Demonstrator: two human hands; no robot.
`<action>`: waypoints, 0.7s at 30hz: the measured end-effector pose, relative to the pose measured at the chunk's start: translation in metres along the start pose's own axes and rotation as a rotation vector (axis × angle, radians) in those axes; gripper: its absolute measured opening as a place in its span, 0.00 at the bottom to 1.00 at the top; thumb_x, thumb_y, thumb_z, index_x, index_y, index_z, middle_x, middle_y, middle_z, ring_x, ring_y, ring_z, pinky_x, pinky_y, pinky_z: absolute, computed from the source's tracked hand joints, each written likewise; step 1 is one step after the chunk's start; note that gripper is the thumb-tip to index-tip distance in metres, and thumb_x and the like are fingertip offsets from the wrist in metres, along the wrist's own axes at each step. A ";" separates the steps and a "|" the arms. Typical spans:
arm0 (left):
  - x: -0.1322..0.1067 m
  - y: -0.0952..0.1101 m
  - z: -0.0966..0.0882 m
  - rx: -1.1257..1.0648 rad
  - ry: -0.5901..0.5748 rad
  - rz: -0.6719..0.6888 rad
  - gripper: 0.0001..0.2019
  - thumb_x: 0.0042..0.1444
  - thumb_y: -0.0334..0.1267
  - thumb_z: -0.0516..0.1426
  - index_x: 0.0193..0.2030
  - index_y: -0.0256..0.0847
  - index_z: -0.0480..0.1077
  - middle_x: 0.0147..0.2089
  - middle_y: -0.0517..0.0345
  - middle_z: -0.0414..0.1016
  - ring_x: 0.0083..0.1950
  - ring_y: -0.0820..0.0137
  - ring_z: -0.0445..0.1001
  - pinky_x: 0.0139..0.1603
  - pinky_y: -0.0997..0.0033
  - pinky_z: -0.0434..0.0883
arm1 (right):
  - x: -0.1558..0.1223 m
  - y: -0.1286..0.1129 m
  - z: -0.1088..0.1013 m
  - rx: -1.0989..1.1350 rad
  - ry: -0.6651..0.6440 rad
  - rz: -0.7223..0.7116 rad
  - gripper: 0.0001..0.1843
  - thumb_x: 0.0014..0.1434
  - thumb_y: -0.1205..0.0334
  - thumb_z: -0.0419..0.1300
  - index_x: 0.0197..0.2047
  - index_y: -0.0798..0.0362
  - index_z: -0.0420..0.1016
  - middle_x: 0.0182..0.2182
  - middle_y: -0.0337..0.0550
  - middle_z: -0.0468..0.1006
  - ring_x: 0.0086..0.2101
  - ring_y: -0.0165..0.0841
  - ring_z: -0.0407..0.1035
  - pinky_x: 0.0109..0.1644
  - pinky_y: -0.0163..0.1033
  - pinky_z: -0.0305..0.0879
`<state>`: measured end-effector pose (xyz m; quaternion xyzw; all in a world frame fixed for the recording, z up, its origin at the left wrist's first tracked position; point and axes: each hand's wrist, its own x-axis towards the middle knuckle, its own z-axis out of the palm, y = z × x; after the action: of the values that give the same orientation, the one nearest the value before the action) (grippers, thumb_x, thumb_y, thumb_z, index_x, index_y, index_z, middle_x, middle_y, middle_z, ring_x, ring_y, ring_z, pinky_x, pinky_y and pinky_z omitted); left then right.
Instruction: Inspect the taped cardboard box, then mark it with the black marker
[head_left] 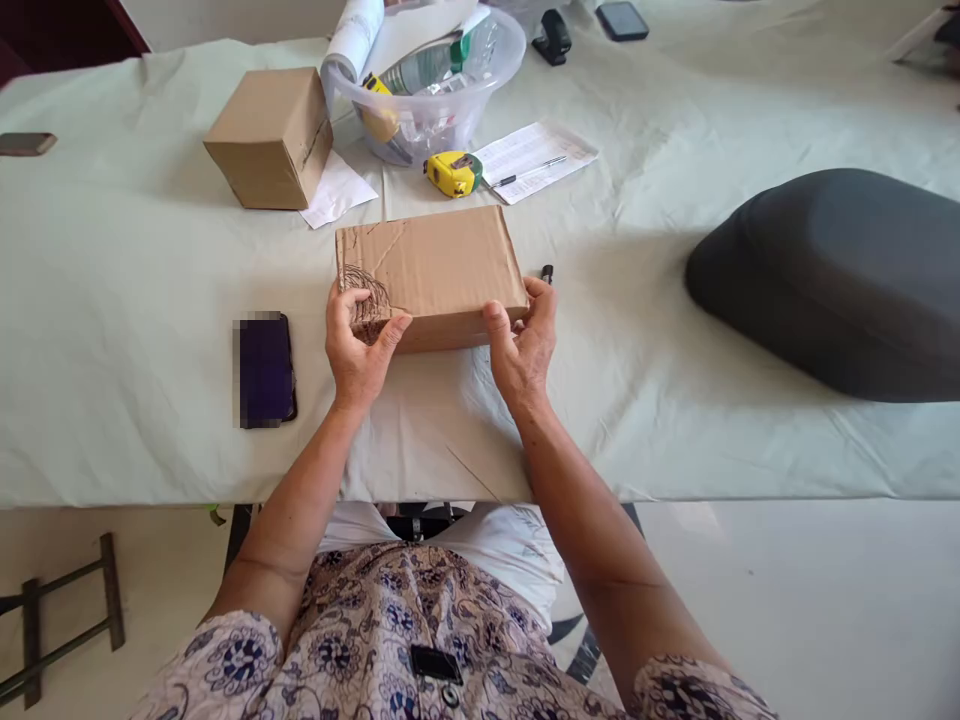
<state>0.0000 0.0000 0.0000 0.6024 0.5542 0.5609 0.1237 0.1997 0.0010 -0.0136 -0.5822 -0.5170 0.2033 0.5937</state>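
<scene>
Floral-patterned pale cloth shirt (390, 600) sits closest to the cam, well on the near side of the wide translucent plastic bowl (466, 115). B/w the two, on the bowl's near side, is the brown oblong cardboard box (439, 262), dark scribbles at its L end, over a pale green tablecloth (150, 270); can't tell if it's resting there or lifted a bit.

Its long axis runs L–R, i.e. crosswise to the person, so each hand gets a short end. L hand (358, 355): thumb on the near top edge, fingers curled round the scribbled corner. R hand (526, 352): thumb on the same edge, fingers round the R end. So the box is clasped b/w them; neither hand's nearer, AFAICT.

Re the bowl: second brown cardboard box (262, 130) just L; yellow-and-green tape measure (452, 174) just on its near side; dark purple rectangular phone (264, 370) nearer & L; big dark-grey seat-like thing (832, 290) well off R & nearer.
</scene>
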 end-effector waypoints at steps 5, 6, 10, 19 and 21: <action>0.012 -0.015 -0.019 0.017 -0.028 -0.012 0.35 0.53 0.68 0.61 0.55 0.42 0.65 0.56 0.49 0.72 0.59 0.60 0.74 0.61 0.62 0.71 | 0.002 -0.007 -0.005 0.146 -0.141 -0.034 0.28 0.60 0.32 0.59 0.52 0.46 0.71 0.40 0.43 0.76 0.40 0.35 0.73 0.38 0.39 0.70; 0.016 -0.019 -0.022 0.017 -0.031 0.001 0.37 0.53 0.69 0.60 0.58 0.42 0.63 0.58 0.47 0.71 0.60 0.59 0.74 0.61 0.61 0.71 | 0.003 -0.007 -0.007 0.164 -0.165 -0.053 0.30 0.58 0.31 0.60 0.53 0.45 0.71 0.40 0.43 0.76 0.40 0.35 0.73 0.38 0.39 0.71; 0.031 -0.037 -0.033 0.018 -0.043 0.032 0.38 0.54 0.70 0.58 0.59 0.42 0.62 0.58 0.45 0.71 0.61 0.57 0.73 0.63 0.57 0.71 | 0.010 -0.003 -0.014 0.181 -0.332 -0.133 0.42 0.53 0.28 0.63 0.63 0.42 0.68 0.40 0.40 0.76 0.34 0.32 0.72 0.40 0.40 0.74; 0.030 -0.020 -0.023 0.262 0.164 0.090 0.36 0.60 0.65 0.56 0.64 0.38 0.66 0.60 0.38 0.70 0.64 0.54 0.69 0.67 0.51 0.66 | 0.006 -0.005 -0.009 0.182 -0.392 -0.303 0.31 0.56 0.33 0.64 0.53 0.47 0.72 0.27 0.33 0.72 0.28 0.29 0.69 0.36 0.38 0.72; 0.023 -0.012 -0.017 0.294 0.161 0.110 0.32 0.64 0.63 0.52 0.60 0.38 0.71 0.58 0.39 0.69 0.64 0.54 0.69 0.68 0.51 0.65 | 0.000 -0.009 -0.006 0.160 -0.393 -0.322 0.26 0.62 0.36 0.60 0.54 0.47 0.71 0.27 0.34 0.75 0.28 0.29 0.71 0.36 0.38 0.72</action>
<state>-0.0257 0.0148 0.0089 0.5968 0.6045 0.5261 -0.0414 0.2014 -0.0042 -0.0046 -0.3930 -0.6905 0.2556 0.5509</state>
